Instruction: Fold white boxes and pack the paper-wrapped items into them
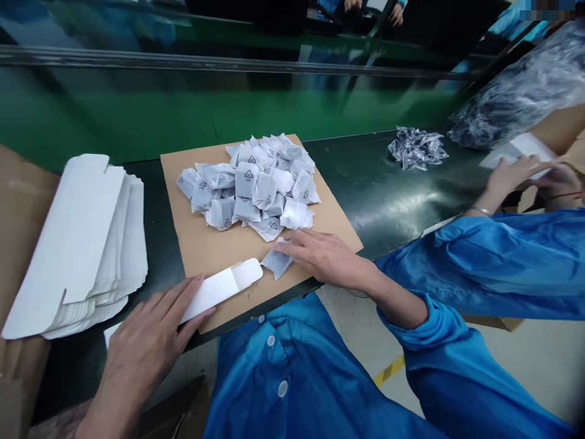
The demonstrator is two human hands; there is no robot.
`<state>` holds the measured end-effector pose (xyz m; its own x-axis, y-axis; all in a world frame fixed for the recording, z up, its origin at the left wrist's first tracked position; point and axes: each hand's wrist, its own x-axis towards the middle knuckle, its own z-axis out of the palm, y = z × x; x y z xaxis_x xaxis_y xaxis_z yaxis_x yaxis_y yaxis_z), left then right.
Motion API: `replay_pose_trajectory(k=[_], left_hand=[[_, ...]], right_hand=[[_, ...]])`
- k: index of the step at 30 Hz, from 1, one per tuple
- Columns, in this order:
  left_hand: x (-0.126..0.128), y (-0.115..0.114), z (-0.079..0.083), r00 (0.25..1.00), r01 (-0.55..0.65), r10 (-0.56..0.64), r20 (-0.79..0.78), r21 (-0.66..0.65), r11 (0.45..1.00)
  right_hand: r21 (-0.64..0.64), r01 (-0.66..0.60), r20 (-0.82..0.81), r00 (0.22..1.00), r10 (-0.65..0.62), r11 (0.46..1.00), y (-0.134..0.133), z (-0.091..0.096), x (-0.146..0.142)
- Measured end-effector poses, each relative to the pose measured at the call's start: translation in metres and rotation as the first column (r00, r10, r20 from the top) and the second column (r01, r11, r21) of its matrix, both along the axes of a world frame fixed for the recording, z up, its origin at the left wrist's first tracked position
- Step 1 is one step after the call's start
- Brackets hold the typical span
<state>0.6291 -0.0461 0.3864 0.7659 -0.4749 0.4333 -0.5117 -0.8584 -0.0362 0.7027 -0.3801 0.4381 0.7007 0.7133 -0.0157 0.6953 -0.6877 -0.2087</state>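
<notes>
The white box [210,296] lies between the hands, its long axis running from near left to far right, with the flap at its open end pointing towards the small packet [277,262]. The packet sits just right of that flap; whether they touch is unclear. The right hand [315,250] is nearer the packet, its fingers over the packet's far right part; I cannot tell whether they pinch or merely rest. The left hand [155,329] is clamped around the box's near-left end, thumb on the near side. The hands are apart.

The box's inside is mostly hidden, so its contents cannot be told. The packet is closed, its contents hidden too. Beyond it, a heap of similar packets [256,183] covers the far part of a cardboard sheet [333,225] on the table [365,177]. Flat white cartons [73,244] are stacked at left.
</notes>
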Motion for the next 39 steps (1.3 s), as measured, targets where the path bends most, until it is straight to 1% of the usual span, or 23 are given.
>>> replay_pose_trajectory(k=[1, 2, 3, 4, 6, 8, 9, 10, 11, 12, 14, 16, 18, 22, 24, 26, 28, 30, 32, 34, 35, 37, 39], left_hand=[[-0.002, 0.0, 0.001, 1.0, 0.003, -0.003, -0.007, -0.011, 1.0], [-0.004, 0.0, 0.001, 1.0, 0.006, -0.006, -0.015, -0.022, 1.0], [-0.006, -0.001, 0.002, 1.0, 0.005, -0.006, -0.026, -0.029, 1.0], [-0.008, -0.001, 0.002, 0.999, 0.005, -0.006, -0.034, -0.034, 0.999], [-0.01, -0.003, 0.003, 0.999, 0.007, -0.009, -0.041, -0.042, 0.999], [-0.011, -0.007, 0.005, 1.0, 0.009, -0.011, -0.029, -0.055, 0.998], [-0.011, -0.01, 0.006, 1.0, 0.008, -0.009, -0.019, -0.065, 0.998], [-0.011, -0.013, 0.007, 1.0, 0.001, -0.002, -0.01, -0.071, 0.997], [-0.011, -0.016, 0.007, 1.0, -0.017, 0.017, -0.004, -0.075, 0.997], [-0.011, -0.019, 0.008, 0.999, -0.041, 0.04, -0.002, -0.078, 0.996], [-0.013, -0.024, 0.007, 0.995, -0.095, 0.095, -0.011, -0.093, 0.991], [-0.015, -0.028, 0.005, 0.991, -0.135, 0.134, -0.02, -0.124, 0.983], [-0.016, -0.03, 0.004, 0.993, -0.115, 0.112, -0.031, -0.132, 0.985], [-0.014, -0.033, 0.006, 1.0, -0.03, 0.029, -0.009, -0.086, 0.996], [-0.012, -0.034, 0.009, 1.0, -0.012, 0.014, 0.015, -0.092, 0.996], [-0.012, -0.035, 0.011, 1.0, -0.003, 0.006, 0.026, -0.104, 0.995], [-0.012, -0.036, 0.011, 1.0, -0.005, 0.008, 0.028, -0.105, 0.994], [-0.013, -0.038, 0.01, 1.0, -0.006, 0.008, 0.025, -0.104, 0.995], [-0.013, -0.039, 0.008, 1.0, 0.002, 0.0, 0.015, -0.114, 0.993], [-0.012, -0.037, 0.007, 1.0, 0.012, -0.012, -0.001, -0.14, 0.99], [-0.011, -0.036, 0.006, 0.999, 0.021, -0.025, -0.02, -0.153, 0.988], [-0.009, -0.033, 0.006, 0.995, 0.037, -0.052, -0.083, -0.173, 0.984], [-0.005, -0.033, 0.007, 0.986, 0.031, -0.058, -0.156, -0.168, 0.985]], right_hand=[[-0.032, -0.051, -0.005, 0.999, 0.051, 0.998, 0.0, 0.0, 0.003], [-0.051, -0.061, -0.01, 0.998, 0.06, 0.997, 0.0, -0.001, 0.005], [-0.049, -0.047, -0.021, 0.999, 0.047, 0.998, 0.001, -0.002, 0.005], [-0.022, -0.019, -0.036, 0.999, 0.018, 1.0, 0.003, -0.003, 0.004], [0.118, 0.082, -0.043, 0.996, -0.077, 0.99, 0.007, -0.004, -0.001], [0.303, 0.185, 0.01, 0.98, -0.198, 0.935, 0.015, -0.004, -0.01], [0.371, 0.207, 0.061, 0.967, -0.246, 0.905, 0.02, -0.004, -0.015], [0.406, 0.199, 0.121, 0.956, -0.268, 0.892, 0.026, -0.004, -0.021], [0.407, 0.166, 0.17, 0.953, -0.253, 0.898, 0.031, -0.005, -0.027], [0.384, 0.118, 0.188, 0.961, -0.203, 0.916, 0.036, -0.005, -0.031], [0.333, 0.043, 0.142, 0.985, -0.095, 0.942, 0.04, -0.006, -0.035], [0.312, 0.014, 0.052, 0.998, -0.032, 0.95, 0.039, -0.005, -0.033], [0.281, -0.016, -0.019, 1.0, 0.023, 0.96, 0.035, -0.001, -0.025], [0.187, -0.116, -0.106, 0.985, 0.137, 0.976, 0.032, 0.008, -0.009], [0.202, -0.135, -0.135, 0.977, 0.164, 0.97, 0.035, 0.01, -0.007], [0.301, -0.099, -0.187, 0.969, 0.16, 0.948, 0.038, 0.009, -0.007], [0.426, -0.007, -0.238, 0.964, 0.119, 0.905, 0.04, 0.007, -0.01], [0.508, 0.095, -0.306, 0.949, 0.076, 0.856, 0.041, 0.005, -0.011], [0.533, 0.191, -0.414, 0.908, 0.058, 0.824, 0.04, 0.006, -0.011], [0.542, 0.287, -0.538, 0.84, 0.064, 0.79, 0.037, 0.006, -0.008], [0.541, 0.315, -0.579, 0.812, 0.074, 0.78, 0.035, 0.006, -0.006], [0.535, 0.324, -0.62, 0.778, 0.102, 0.78, 0.032, 0.005, -0.001], [0.526, 0.331, -0.631, 0.769, 0.098, 0.783, 0.032, 0.0, 0.002]])
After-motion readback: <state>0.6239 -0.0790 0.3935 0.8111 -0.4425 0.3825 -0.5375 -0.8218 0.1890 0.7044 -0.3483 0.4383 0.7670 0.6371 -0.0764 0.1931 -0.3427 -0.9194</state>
